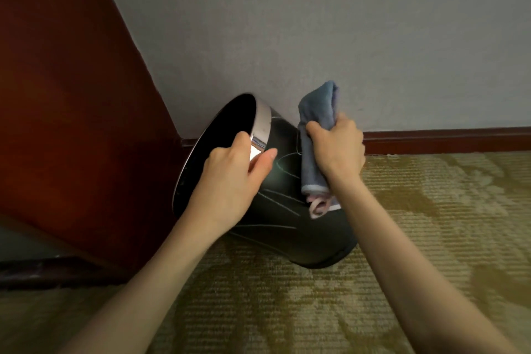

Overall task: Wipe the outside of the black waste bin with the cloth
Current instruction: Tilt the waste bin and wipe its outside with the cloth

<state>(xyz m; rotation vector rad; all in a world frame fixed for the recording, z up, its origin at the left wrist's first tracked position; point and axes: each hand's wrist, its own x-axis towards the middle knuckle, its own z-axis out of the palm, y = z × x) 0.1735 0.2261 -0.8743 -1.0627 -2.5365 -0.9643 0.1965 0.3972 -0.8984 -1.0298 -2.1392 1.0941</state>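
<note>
The black waste bin [287,227] is tilted to the left on the carpet, its mouth with a silver rim band facing left toward the wooden furniture. My left hand [232,178] grips the rim, fingers inside the mouth and thumb on the outer wall. A folded blue cloth [316,135] with a white and pink edge is bunched in my right hand [336,146], which presses it against the bin's upper outer side. Thin pale scratch lines show on the bin's wall. The bin's base rests on the floor at the lower right.
A reddish-brown wooden panel [71,112] stands close on the left. A grey wall [316,23] with a dark brown skirting board [445,141] runs behind the bin. Patterned olive carpet [287,304] covers the floor.
</note>
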